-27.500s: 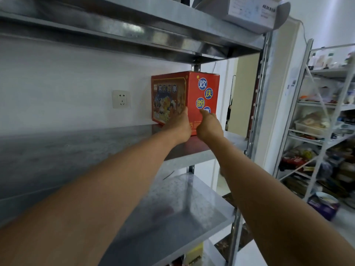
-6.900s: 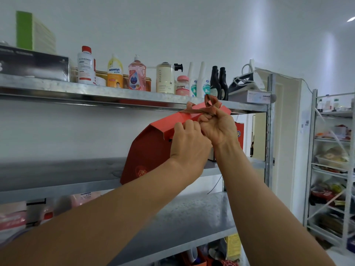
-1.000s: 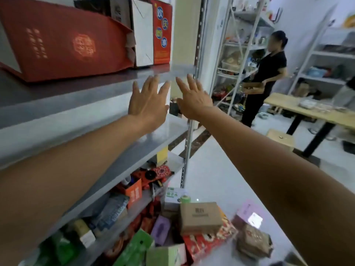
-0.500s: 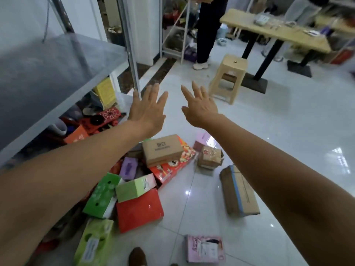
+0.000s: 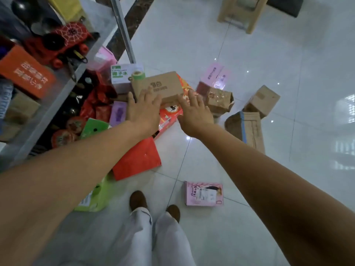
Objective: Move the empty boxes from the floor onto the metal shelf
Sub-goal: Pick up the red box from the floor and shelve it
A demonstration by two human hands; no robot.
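Two bare hands are out over the floor pile, both flat with fingers straight and spread, gripping nothing.

Landmark: the brown cardboard box (image 5: 157,86) with dark print on its lid. It lies on top of a red patterned box (image 5: 170,115) on the white tiled floor (image 5: 269,54).

- Left hand (image 5: 144,111): over the brown box's near left corner, with fingertips overlapping its near edge. Contact cannot be told.
- Right hand (image 5: 194,111): off the near right corner, fingertips just beside the edge.
- The brown box lies between the two hands and slightly beyond them.

Around the brown box:
- Just left, touching it: a white box with green print (image 5: 123,74).
- To the right: a crumpled kraft box (image 5: 219,99), then a small cardboard carton (image 5: 262,100) and a long carton with blue tape (image 5: 248,129).
- Nearer than it: a plain red box (image 5: 138,160) and a flat pink box (image 5: 203,192).
- Well left: the metal shelf (image 5: 48,110), its low tiers crowded with goods.
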